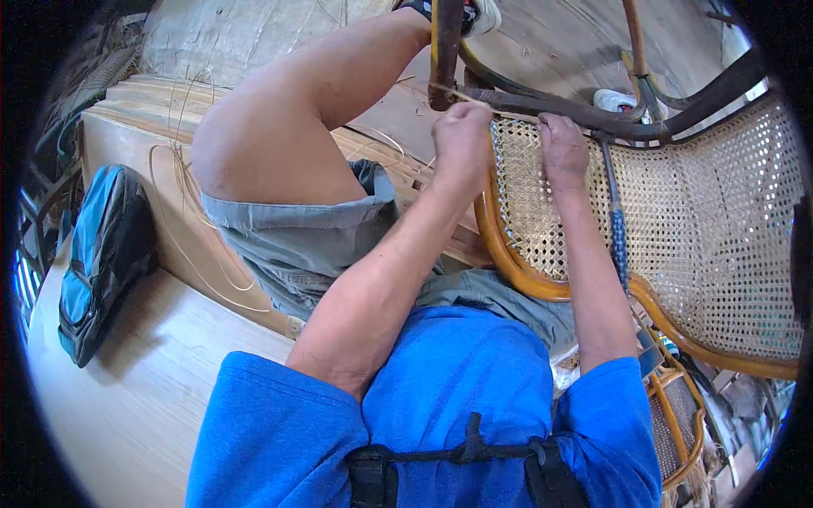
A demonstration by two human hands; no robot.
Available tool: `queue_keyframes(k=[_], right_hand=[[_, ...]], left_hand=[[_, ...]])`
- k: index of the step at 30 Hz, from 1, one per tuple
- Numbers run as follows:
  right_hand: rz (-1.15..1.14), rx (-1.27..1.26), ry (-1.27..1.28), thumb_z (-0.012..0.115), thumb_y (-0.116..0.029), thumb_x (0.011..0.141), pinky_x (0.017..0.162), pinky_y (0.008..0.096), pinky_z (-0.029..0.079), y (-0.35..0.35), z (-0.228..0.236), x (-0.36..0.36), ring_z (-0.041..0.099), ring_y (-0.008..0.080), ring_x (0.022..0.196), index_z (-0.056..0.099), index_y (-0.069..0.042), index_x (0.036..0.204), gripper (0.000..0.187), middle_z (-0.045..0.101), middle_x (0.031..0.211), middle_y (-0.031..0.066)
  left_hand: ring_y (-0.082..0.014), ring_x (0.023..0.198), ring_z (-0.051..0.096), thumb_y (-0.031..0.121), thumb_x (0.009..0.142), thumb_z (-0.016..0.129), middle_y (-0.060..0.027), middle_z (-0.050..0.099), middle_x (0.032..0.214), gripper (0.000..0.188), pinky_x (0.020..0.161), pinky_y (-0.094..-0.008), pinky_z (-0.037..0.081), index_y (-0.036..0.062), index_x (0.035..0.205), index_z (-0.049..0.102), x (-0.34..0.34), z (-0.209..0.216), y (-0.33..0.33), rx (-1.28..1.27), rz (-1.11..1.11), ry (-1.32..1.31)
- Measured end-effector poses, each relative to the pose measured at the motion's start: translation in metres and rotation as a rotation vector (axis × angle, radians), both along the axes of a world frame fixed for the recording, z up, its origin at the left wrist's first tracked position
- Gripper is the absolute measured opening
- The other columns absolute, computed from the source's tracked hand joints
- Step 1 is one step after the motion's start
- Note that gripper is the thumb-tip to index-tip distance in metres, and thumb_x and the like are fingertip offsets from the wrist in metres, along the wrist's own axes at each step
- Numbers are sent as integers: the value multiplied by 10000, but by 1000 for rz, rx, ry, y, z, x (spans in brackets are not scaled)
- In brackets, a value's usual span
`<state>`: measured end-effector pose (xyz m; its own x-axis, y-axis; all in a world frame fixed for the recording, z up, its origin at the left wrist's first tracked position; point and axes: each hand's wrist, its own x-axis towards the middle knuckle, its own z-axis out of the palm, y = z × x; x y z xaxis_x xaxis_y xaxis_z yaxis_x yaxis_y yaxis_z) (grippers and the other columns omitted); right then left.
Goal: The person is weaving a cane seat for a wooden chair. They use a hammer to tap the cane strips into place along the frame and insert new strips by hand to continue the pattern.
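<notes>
A chair with a varnished rattan frame (527, 279) and a woven cane panel (644, 190) lies tilted across my lap on the right. My left hand (462, 140) is closed at the panel's left edge, beside a dark frame bar. A thin pale cane strip (447, 91) sticks out by its fingertips. My right hand (563, 152) is closed at the panel's far edge, just under the dark bar (555, 107). What its fingers pinch, if anything, is hidden. To the right of that forearm, a long thin tool with a blue patterned handle (618, 241) rests on the weave.
Loose cane strands (188, 182) hang over the wooden bench at left. A blue and black backpack (106, 258) lies on that bench. My bare bent leg (279, 127) reaches forward. Another rattan piece (677, 415) stands at lower right.
</notes>
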<state>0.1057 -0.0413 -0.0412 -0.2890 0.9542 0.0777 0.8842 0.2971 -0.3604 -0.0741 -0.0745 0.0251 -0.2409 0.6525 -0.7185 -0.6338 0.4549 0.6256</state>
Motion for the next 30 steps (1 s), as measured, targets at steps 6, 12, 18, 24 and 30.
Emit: queue_keyframes(k=[6, 12, 18, 24, 30], right_hand=[[50, 7, 41, 589, -134, 809, 744, 416, 478, -3, 4, 0, 579, 323, 867, 638, -137, 941, 141, 592, 903, 115], [54, 4, 116, 589, -95, 800, 732, 410, 472, 0, 0, 5, 577, 328, 850, 637, -115, 924, 133, 578, 868, 123], [51, -151, 217, 567, -77, 816, 709, 387, 457, 4, 4, 10, 577, 312, 831, 646, -117, 919, 136, 576, 862, 130], [-69, -387, 427, 575, -78, 800, 709, 359, 456, 10, -5, 19, 588, 278, 857, 656, -149, 920, 160, 593, 891, 101], [117, -186, 101, 572, -65, 774, 738, 342, 457, 8, 11, 12, 588, 264, 882, 646, -157, 913, 183, 601, 919, 83]], left_hand=[[-46, 600, 438, 133, 835, 575, 12, 531, 648, 164, 523, -235, 372, -4, 755, 619, 16, 13, 3, 269, -254, 307], [-56, 600, 466, 127, 831, 568, 7, 552, 655, 168, 539, -251, 410, -25, 783, 620, 12, 16, 10, 314, -344, 430], [-113, 594, 515, 101, 803, 550, -91, 587, 653, 159, 567, -291, 439, -43, 767, 606, 11, 24, 19, 325, -353, 441], [-76, 591, 484, 119, 817, 553, -36, 571, 638, 166, 541, -265, 422, -31, 792, 619, 6, 17, 23, 328, -332, 455], [-49, 599, 456, 125, 839, 562, 23, 551, 646, 169, 531, -230, 390, -26, 809, 632, 2, 2, 20, 269, -271, 451]])
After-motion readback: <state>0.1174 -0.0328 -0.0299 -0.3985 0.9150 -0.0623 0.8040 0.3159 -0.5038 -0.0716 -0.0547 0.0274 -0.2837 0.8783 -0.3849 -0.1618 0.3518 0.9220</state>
